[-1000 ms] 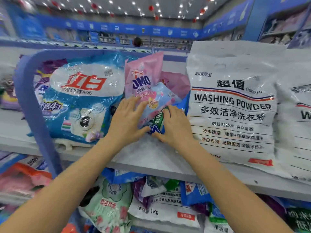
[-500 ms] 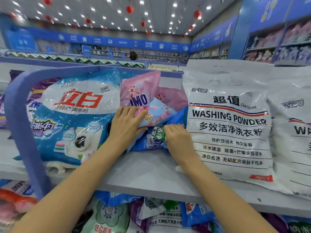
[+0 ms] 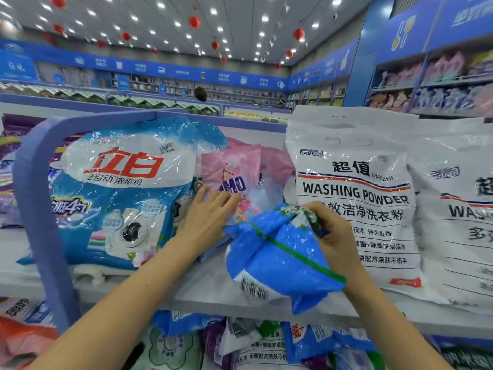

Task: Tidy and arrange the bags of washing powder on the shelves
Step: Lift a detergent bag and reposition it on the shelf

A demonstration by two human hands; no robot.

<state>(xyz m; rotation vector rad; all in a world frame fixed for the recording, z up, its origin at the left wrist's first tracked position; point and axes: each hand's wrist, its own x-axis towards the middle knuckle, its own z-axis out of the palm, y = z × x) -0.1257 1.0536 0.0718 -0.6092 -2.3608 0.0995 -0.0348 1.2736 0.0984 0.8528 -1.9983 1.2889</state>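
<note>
My right hand [image 3: 329, 231] grips the top of a small blue bag [image 3: 277, 260] with a green stripe and a barcode, lifted and tilted over the front of the white shelf [image 3: 202, 292]. My left hand [image 3: 210, 217] rests with straight fingers on a pink OMO bag [image 3: 234, 174] that leans at the back between the larger bags. A big blue-and-white bag [image 3: 120, 198] with red characters stands to the left. A large white WASHING POWDER bag [image 3: 352, 198] stands to the right, partly behind my right hand.
A second white bag [image 3: 458, 214] stands at the far right. A purple curved shelf divider [image 3: 34, 209] rises at the left. The lower shelf holds several mixed bags [image 3: 253, 345]. Store aisles and a person's head [image 3: 200, 94] lie beyond.
My right hand has pulled the small blue bag out from the gap and lifted it toward me. My left hand has shifted up onto the pink bag. The view has tilted upward.
</note>
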